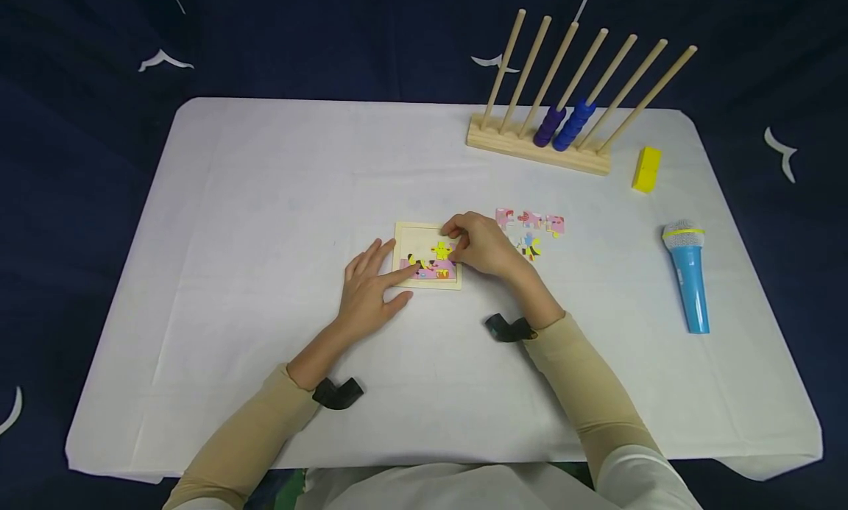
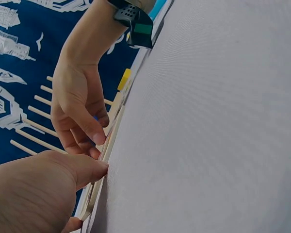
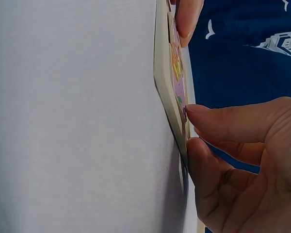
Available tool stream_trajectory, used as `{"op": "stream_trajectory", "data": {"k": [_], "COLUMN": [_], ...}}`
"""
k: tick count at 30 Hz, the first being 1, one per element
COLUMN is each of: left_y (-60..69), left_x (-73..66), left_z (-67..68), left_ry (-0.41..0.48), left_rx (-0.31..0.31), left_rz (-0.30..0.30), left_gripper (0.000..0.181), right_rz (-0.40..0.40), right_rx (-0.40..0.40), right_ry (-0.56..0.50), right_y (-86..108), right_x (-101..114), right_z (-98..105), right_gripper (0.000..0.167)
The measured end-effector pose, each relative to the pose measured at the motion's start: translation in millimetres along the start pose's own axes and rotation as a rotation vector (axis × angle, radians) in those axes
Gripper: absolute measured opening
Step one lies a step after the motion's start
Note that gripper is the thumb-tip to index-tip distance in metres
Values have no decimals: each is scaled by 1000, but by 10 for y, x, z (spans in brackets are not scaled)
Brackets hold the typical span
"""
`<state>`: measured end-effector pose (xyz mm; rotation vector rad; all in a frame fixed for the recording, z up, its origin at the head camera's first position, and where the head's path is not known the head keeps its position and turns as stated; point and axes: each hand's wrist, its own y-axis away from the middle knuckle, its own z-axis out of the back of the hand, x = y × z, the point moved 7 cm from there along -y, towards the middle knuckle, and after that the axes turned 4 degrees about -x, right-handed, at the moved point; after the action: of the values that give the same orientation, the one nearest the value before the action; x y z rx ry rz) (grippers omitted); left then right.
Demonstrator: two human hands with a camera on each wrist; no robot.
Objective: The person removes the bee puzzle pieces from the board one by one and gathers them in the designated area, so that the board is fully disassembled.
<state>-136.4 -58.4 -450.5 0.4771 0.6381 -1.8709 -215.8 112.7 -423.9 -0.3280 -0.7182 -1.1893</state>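
The fingers of the left hand (image 1: pixel 366 293) are spread apart and quite straight, and the index fingertip touches the puzzle pieces (image 1: pixel 432 273) lying in the wooden frame (image 1: pixel 430 284). The fingers of the right hand (image 1: pixel 485 246) are bent at the right side of this frame, with tips touching its edge; we cannot tell whether they pinch a piece.

We see the frame lying flat near the middle of the worktop (image 1: pixel 265 186), which is covered with a white cloth, lightly creased and rounded at the corners. Behind it and at its sides, a dark blue fabric (image 1: pixel 298 39) carries white printed figures; in the left wrist view we notice bigger drawings, made with fine lines.

The frame is of pale wood, thin and nearly square, with a raised border. Its lower part is filled with pink, and a yellow piece (image 1: pixel 441 250) sits above. To the right of the right hand we find loose pieces (image 1: pixel 530 220), flat and with curved edges, mostly pink.

Farther back stands a wooden rack (image 1: pixel 503 143) with seven smooth, round rods; two of them bear beads, purple (image 1: pixel 549 126) and blue (image 1: pixel 574 126). Near it is a yellow block (image 1: pixel 646 169). On the right lies a toy-like microphone (image 1: pixel 690 282), with a glossy blue handle and a grey, grainy head.
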Motion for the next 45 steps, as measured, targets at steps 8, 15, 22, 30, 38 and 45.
{"op": "stream_trajectory", "data": {"k": [8,15,22,30,38,45], "left_y": [5,1,8,1,-4,-5], "left_x": [2,2,7,1,2,-2], "left_z": [1,-3,-12,-6,-5,-3], "left_ry": [2,-1,-3,-10,-11,-4], "left_rx": [0,2,3,-2,7,7], "left_rz": [2,5,10,7,8,10], "left_gripper": [40,39,39,40,40,40], "right_rz": [-4,-15,-45,-49,-58,-37], "right_rx": [6,2,0,-3,2,-11], "right_ry": [11,19,19,18,16,12], "right_y": [1,1,9,1,-7,-5], "right_x": [-3,-4,-23,-23,-35,-17], "right_z": [-7,-12,-30,-32,-36,-32], "right_gripper": [33,32,26,22,20,21]}}
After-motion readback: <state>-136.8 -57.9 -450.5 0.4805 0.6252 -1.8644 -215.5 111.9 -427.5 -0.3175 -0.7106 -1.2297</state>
